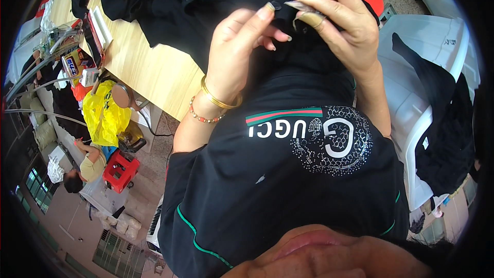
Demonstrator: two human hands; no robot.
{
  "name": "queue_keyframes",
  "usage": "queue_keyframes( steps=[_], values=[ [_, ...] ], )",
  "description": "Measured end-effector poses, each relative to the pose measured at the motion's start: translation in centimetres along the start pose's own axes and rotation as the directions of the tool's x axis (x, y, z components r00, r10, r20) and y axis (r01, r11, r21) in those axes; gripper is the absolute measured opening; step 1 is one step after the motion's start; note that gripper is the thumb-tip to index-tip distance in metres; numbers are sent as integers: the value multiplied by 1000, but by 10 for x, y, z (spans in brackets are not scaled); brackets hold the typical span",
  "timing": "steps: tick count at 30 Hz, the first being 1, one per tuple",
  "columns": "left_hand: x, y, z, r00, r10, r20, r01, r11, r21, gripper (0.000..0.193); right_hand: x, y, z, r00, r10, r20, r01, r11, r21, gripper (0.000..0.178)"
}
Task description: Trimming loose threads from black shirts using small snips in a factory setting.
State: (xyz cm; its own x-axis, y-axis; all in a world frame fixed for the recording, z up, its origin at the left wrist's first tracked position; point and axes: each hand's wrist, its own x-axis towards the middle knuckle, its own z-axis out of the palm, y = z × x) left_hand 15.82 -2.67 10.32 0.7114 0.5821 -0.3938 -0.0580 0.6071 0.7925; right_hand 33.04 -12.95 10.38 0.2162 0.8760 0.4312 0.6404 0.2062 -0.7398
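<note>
A black garment (288,41) is held up over the wooden table (149,67), pinched shut at a button (276,5) by the left hand (242,46), while small snips (303,7) are gripped tight by the right hand (342,25), so cloth could be cut if they slipped.

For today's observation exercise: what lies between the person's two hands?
In the head view, a button on the black garment sits between the left hand and right hand.
</note>
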Motion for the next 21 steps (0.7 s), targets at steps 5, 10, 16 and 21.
queue_keyframes(
  steps=[5, 10, 16, 21],
  values=[
    [-4, 3, -8, 905, 239, 351, -415, 323, 851, 29, -6, 1, -23, 964, 197, -178, -195, 980, 27, 35],
    [2, 7, -2, 583, 202, 787, -805, 9, 594, 19, -24, 7, -35, 900, 320, -297, -290, 947, 141, 35],
    [27, 14, 2, 514, 133, 847, -653, -580, 487, 43, -48, 24, -40, 923, 297, -244, -279, 955, 106, 38],
    [43, 19, 18, 573, 259, 777, -583, -538, 609, 46, -46, 23, -36, 944, 204, -260, -193, 979, 68, 37]
  ],
)
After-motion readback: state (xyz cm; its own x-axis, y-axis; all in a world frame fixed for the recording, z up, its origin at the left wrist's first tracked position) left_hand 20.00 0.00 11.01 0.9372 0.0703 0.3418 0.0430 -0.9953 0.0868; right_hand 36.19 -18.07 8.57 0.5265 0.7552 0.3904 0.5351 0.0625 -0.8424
